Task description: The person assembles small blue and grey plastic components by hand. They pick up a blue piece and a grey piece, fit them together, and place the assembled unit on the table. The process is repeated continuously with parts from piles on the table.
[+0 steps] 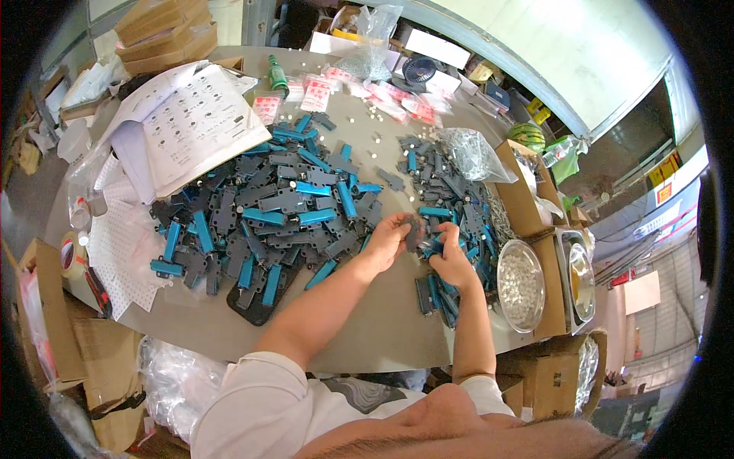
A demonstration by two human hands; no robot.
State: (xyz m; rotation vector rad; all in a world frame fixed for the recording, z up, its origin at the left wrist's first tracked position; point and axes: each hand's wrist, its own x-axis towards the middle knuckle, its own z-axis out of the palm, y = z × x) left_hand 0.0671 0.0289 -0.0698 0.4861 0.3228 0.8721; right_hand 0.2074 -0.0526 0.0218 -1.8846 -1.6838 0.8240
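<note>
Behind a wide gray tabletop, a cluttered workroom is curving around us, with papers lying at the far left and a green bottle standing toward the back. We are sitting between two heaps: a large left pile of dark and blue parts, and a narrower right pile of similar ones. In the gap between them, toward the right pile, we are holding a small dark part above the tabletop. Our left hand is the nearer one: its fingers are pinching the part, which is lying just past their tips, to the right. Its long axis is seemingly running away from our body, though blur is making this hard to judge. Our right hand is hovering close by on the other side, so the part is sitting to the left of its fingers. Those are curling inward near some blue pieces; whether they are gripping anything, we cannot tell. Beyond that hand, a round dish is holding small white bits.
</note>
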